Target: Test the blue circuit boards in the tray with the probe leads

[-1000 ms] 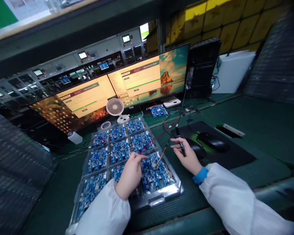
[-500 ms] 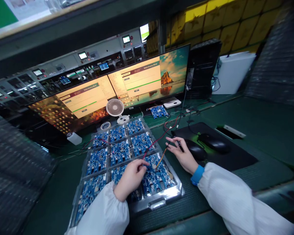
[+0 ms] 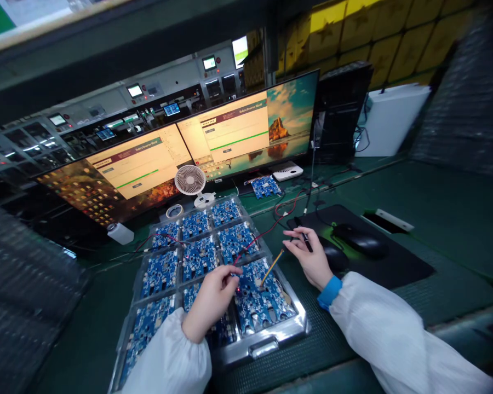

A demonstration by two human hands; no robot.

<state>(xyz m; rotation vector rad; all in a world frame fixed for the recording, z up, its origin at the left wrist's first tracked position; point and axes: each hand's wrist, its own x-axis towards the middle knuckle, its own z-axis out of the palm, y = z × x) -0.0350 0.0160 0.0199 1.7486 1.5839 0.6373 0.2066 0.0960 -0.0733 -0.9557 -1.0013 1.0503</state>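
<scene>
A clear plastic tray [image 3: 267,346] holds several blue circuit boards in compartments. My left hand [image 3: 212,294] is over the near right board [image 3: 259,306], thumb and forefinger pinched at the end of a red cable [image 3: 259,236]. A small red light glows on that board beside the fingertips. My right hand [image 3: 310,257] is just right of the tray, with a black pen-like tool [image 3: 304,236] between its fingers. A yellow wire [image 3: 272,267] rises from the same board, its dark tip close to my right fingertips; whether they touch it I cannot tell.
Two monitors [image 3: 238,131] stand behind the tray, with a small white fan [image 3: 190,180], a tape roll [image 3: 175,211] and a white bottle [image 3: 120,233] before them. Another blue board [image 3: 265,186] lies at the back. Mice [image 3: 360,241] rest on a black mat [image 3: 398,265] at right.
My left hand has moved slightly left and back from the board, uncovering the red light. My right hand has shifted a little right, and the yellow wire stands straighter.
</scene>
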